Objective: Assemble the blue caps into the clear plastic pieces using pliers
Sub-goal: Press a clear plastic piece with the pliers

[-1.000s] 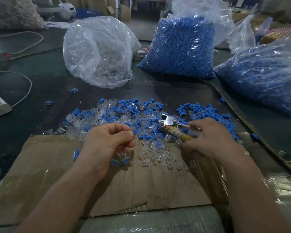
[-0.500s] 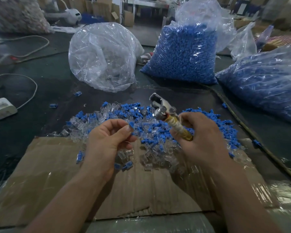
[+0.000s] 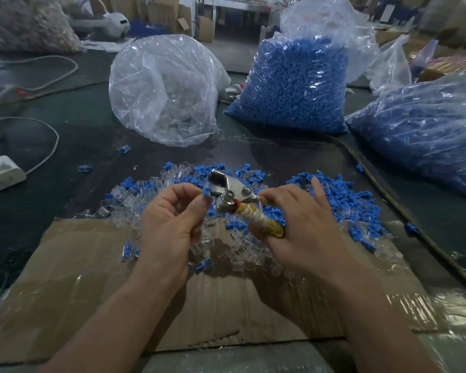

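Nearest: the cardboard lay under both forearms, with loose parts on its far edge.
Left side: the left hand pinched one blue cap between thumb and forefinger; whether a clear piece was held with it could not be told.
Right side: the right hand grasped the taped handle of the pliers, one finger raised.
Key relation: the pliers' long axis ran from the right hand up and leftward, with the metal head toward the left hand. The cap sat at the head's left edge, so the left hand would likely feed it rightward.
Change: half a second before, the head pointed away and the cap was apart; the head had since swung left and the gap had closed.
Beyond: clear plastic pieces and loose blue caps lay mixed.
Farthest: a clear bag and the blue-filled bags stood behind.
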